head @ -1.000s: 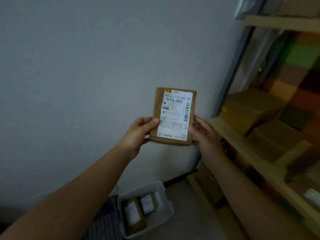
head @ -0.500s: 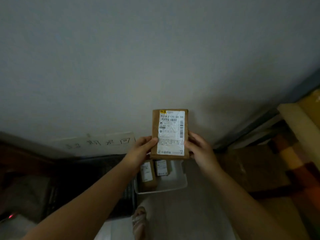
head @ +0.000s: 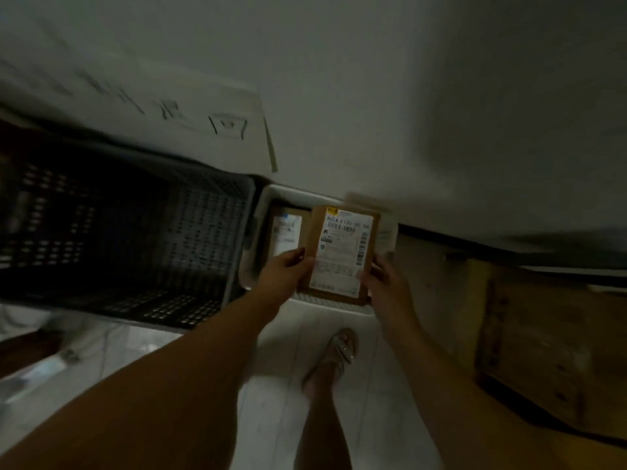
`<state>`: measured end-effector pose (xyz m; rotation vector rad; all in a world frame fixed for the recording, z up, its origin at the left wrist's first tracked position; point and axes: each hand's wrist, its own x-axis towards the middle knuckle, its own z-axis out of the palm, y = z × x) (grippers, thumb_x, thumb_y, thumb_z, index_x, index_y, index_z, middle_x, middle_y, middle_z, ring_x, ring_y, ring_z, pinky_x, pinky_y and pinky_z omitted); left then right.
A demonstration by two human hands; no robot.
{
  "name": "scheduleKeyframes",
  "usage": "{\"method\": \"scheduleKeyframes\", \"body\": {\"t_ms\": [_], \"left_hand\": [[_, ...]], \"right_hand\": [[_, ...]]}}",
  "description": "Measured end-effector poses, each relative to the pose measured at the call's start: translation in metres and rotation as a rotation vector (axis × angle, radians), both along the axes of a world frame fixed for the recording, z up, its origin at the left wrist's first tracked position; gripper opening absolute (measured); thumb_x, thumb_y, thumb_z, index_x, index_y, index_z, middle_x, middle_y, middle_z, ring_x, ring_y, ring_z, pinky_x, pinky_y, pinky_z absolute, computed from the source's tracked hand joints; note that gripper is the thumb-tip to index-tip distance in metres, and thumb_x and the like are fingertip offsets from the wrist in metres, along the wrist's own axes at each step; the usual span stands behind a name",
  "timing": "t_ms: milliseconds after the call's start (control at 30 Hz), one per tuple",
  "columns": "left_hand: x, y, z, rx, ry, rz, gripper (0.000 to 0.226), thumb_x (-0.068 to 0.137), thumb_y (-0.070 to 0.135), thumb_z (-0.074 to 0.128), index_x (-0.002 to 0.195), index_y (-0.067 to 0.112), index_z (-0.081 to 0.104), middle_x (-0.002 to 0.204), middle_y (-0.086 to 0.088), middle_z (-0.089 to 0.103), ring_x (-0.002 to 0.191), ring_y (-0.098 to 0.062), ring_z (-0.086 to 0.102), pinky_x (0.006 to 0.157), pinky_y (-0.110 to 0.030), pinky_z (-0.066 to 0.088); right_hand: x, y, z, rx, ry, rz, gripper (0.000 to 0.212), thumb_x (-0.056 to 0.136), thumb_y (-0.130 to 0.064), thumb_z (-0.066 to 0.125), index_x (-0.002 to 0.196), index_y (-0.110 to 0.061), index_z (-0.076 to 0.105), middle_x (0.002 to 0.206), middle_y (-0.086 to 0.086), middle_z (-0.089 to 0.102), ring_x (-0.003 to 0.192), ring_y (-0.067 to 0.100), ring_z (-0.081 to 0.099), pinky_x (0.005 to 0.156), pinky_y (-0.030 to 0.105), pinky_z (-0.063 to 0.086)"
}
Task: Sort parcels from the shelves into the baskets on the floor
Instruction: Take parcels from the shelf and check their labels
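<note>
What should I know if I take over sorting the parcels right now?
Hands: the left hand grips the left edge of the brown parcel; the right hand grips its right edge.
Where: the parcel is held label up, over the white basket on the floor.
Done: at least one labelled parcel already lies in the white basket. The dark basket on its left shows no parcel that I can make out.
Left: lower this parcel into a basket, probably the white one, let go, then fetch the next.

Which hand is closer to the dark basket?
Left. The left hand grips the parcel right beside the dark basket; the right hand grips its far edge.
</note>
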<state>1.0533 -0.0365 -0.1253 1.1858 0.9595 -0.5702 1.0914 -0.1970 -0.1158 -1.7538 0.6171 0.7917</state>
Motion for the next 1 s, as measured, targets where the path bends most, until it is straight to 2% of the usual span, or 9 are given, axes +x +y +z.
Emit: {"method": "scheduleKeyframes", "body": {"t_ms": [200,367,567,667,733,800,867,933,1000], "left_hand": [[0.008,-0.029,-0.119,-0.006,0.072,-0.02,0.035,0.097,0.014,0.046,0.13,0.006,0.051,0.119,-0.011,0.061,0.096,-0.02,0.06,0.063,-0.018,0.055],[0.03,-0.037,-0.194,0.103,0.091,-0.123,0.036,0.097,0.021,0.047,0.132,0.012,0.051,0.125,-0.01,0.061,0.112,-0.027,0.059,0.096,-0.042,0.05],[0.05,-0.035,-0.249,0.198,0.062,-0.194,0.044,0.097,0.026,0.047,0.139,0.013,0.045,0.134,-0.012,0.055,0.12,-0.031,0.054,0.102,-0.047,0.045],[0.049,-0.033,-0.246,0.219,0.095,-0.166,0.046,0.095,0.017,0.049,0.141,0.011,0.043,0.14,-0.011,0.05,0.125,-0.029,0.05,0.105,-0.039,0.042],[0.044,-0.031,-0.234,0.238,0.109,-0.145,0.044,0.095,0.015,0.049,0.138,0.009,0.044,0.137,-0.009,0.051,0.123,-0.028,0.051,0.095,-0.028,0.042],[0.041,-0.026,-0.205,0.256,0.105,-0.121,0.045,0.094,0.017,0.052,0.137,0.01,0.045,0.134,-0.011,0.052,0.12,-0.028,0.052,0.092,-0.03,0.043],[0.038,-0.021,-0.184,0.271,0.105,-0.104,0.048,0.093,0.019,0.054,0.139,0.011,0.044,0.138,-0.013,0.049,0.123,-0.028,0.049,0.104,-0.037,0.041],[0.039,-0.018,-0.155,0.283,0.088,-0.137,0.048,0.093,0.02,0.052,0.14,0.013,0.043,0.14,-0.013,0.046,0.124,-0.028,0.047,0.107,-0.041,0.039],[0.047,-0.019,-0.101,0.289,0.019,-0.215,0.044,0.096,0.018,0.048,0.139,0.01,0.042,0.134,-0.01,0.051,0.113,-0.021,0.053,0.093,-0.026,0.048]], "right_hand": [[0.013,-0.023,-0.121,-0.059,0.074,0.063,0.042,0.092,0.001,0.05,0.133,-0.012,0.048,0.118,0.006,0.058,0.101,0.017,0.058,0.058,0.016,0.054],[0.035,-0.025,-0.202,-0.063,0.081,0.039,0.042,0.092,0.002,0.051,0.132,-0.009,0.048,0.127,0.011,0.055,0.114,0.027,0.056,0.077,0.031,0.053],[0.049,-0.021,-0.263,-0.079,0.081,0.114,0.05,0.09,0.003,0.053,0.137,-0.012,0.043,0.134,0.011,0.052,0.121,0.03,0.053,0.094,0.044,0.05],[0.049,-0.022,-0.263,-0.096,0.077,0.156,0.051,0.091,0.001,0.054,0.138,-0.014,0.042,0.137,0.01,0.049,0.124,0.029,0.05,0.098,0.048,0.048],[0.047,-0.022,-0.249,-0.12,0.063,0.175,0.049,0.091,-0.002,0.055,0.136,-0.013,0.044,0.138,0.011,0.048,0.125,0.029,0.049,0.1,0.045,0.046],[0.045,-0.024,-0.215,-0.15,0.043,0.174,0.048,0.091,-0.006,0.057,0.136,-0.013,0.043,0.141,0.011,0.045,0.127,0.027,0.046,0.102,0.04,0.043],[0.044,-0.022,-0.193,-0.158,0.048,0.189,0.054,0.091,-0.009,0.058,0.141,-0.013,0.037,0.147,0.009,0.04,0.131,0.025,0.041,0.103,0.034,0.04],[0.046,-0.021,-0.16,-0.157,0.041,0.192,0.058,0.093,-0.01,0.055,0.145,-0.012,0.03,0.149,0.008,0.035,0.134,0.024,0.038,0.094,0.023,0.038],[0.05,-0.022,-0.101,-0.16,-0.006,0.16,0.057,0.093,-0.01,0.054,0.145,-0.011,0.031,0.147,0.007,0.038,0.13,0.024,0.041,0.088,0.021,0.036]]}}
